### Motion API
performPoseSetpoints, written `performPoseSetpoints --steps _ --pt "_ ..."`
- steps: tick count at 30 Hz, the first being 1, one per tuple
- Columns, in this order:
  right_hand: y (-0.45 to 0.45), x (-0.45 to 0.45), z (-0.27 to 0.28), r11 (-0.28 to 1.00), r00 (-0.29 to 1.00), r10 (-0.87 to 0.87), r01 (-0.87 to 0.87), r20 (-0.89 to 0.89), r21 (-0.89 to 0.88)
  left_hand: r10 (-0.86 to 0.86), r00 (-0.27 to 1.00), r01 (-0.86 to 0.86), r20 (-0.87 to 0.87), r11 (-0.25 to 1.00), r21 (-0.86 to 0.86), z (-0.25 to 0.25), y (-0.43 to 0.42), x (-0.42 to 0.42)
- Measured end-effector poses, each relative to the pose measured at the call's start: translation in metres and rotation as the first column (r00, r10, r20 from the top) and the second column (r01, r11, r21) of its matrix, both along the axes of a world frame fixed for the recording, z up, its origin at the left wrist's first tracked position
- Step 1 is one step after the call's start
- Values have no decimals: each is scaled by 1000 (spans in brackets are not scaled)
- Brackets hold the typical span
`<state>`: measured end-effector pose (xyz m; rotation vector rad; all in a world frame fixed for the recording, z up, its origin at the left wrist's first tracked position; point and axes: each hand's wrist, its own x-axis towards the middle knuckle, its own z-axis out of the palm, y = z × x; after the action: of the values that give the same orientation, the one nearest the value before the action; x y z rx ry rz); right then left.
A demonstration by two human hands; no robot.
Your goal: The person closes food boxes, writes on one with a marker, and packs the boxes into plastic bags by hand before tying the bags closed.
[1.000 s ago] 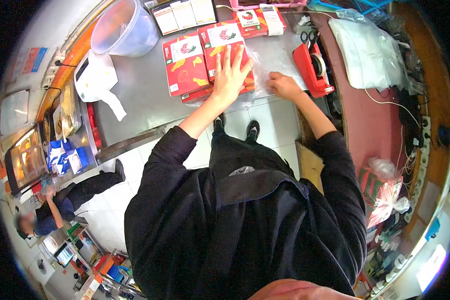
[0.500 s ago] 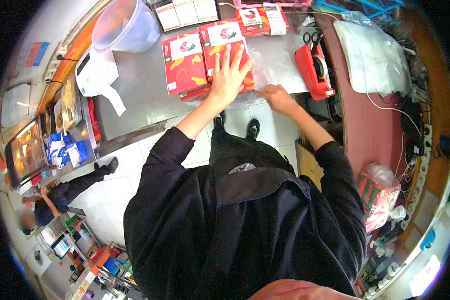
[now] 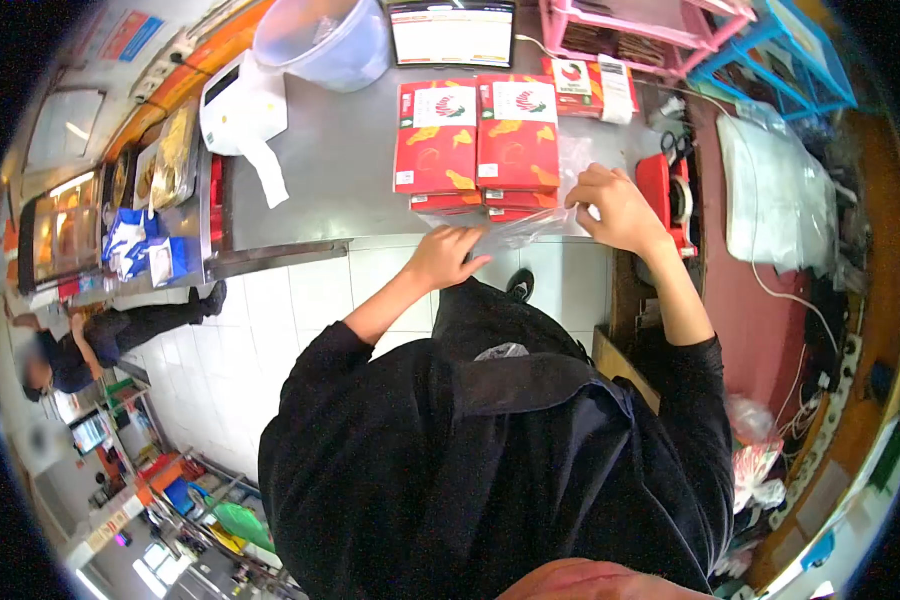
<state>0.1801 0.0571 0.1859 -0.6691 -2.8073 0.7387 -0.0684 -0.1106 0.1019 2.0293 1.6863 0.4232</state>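
Two stacks of red food boxes (image 3: 436, 150) stand side by side at the counter's front edge, with white panels and yellow pictures on their lids. A clear plastic bag (image 3: 518, 232) lies around their near side and hangs over the edge. My left hand (image 3: 448, 256) is closed on the bag's near left part, below the left stack. My right hand (image 3: 615, 208) pinches the bag's right side, beside the right stack. How far the plastic reaches under the boxes is hidden.
A label printer (image 3: 242, 105), a clear tub (image 3: 322, 45) and a screen (image 3: 452, 35) line the back. A red tape dispenser (image 3: 660, 190) and scissors (image 3: 676, 146) sit at right, near plastic sheets (image 3: 780, 195). Another person (image 3: 80, 350) is far left.
My left hand has come off the box tops and down to the bag's near edge. My right hand has risen along the bag's right side. The view has shifted.
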Motion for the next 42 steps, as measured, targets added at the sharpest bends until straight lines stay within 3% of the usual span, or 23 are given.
performPoseSetpoints --steps 2,4,6,8,9,12,14,16,17,20,22,25,27,28,33,37,42 --pt "-1 -16 -1 999 998 54 -54 -29 -3 69 987 -60 -146 996 68 -6 -21 -25" --pt "-7 -41 -2 993 994 97 -94 -43 75 53 957 -15 -284 991 137 20 -20 -50" --pt "-5 -58 18 996 993 88 -88 81 -11 139 963 -123 -229 989 86 23 -23 -80" --pt "1 -75 43 993 972 63 -37 228 -115 341 940 -339 5 934 -111 7 -25 -115" --pt "10 -91 51 992 992 55 -40 117 -122 466 882 -417 67 838 -351 6 -18 -128" --pt "48 -164 60 986 975 25 -60 -219 -154 644 763 -616 -50 704 -353 -14 15 -134" --pt "88 -228 10 981 943 113 -57 -312 184 637 755 -651 -156 699 -296 -25 41 -132" --pt "109 -261 -20 982 980 173 -164 94 -94 601 763 -646 -236 725 -240 -47 57 -137" --pt "119 -268 -17 868 864 263 -17 429 -497 575 775 -627 -262 749 -212 -71 60 -140" --pt "125 -266 -6 843 845 359 -113 396 -526 543 805 -580 -237 805 -125 -119 72 -142" --pt "129 -267 -20 809 812 399 -94 425 -580 553 819 -573 -155 770 -281 -108 87 -149" --pt "131 -267 -27 814 825 367 -62 429 -578 688 723 -658 64 714 -240 -60 107 -184" --pt "133 -270 -25 796 819 350 -4 455 -605 409 912 -409 -13 912 -39 -68 106 -177" --pt "133 -271 -26 814 824 370 -66 429 -577 256 964 -253 -70 966 52 -73 107 -174" --pt "134 -267 -42 855 835 387 -167 391 -490 251 954 -272 -167 955 -117 -85 129 -175" --pt "132 -270 -36 873 746 388 -110 541 -474 302 920 -351 -250 919 -181 -54 155 -188" --pt "137 -273 -39 864 759 382 -91 527 -495 296 951 -309 -93 930 -201 -94 177 -186"
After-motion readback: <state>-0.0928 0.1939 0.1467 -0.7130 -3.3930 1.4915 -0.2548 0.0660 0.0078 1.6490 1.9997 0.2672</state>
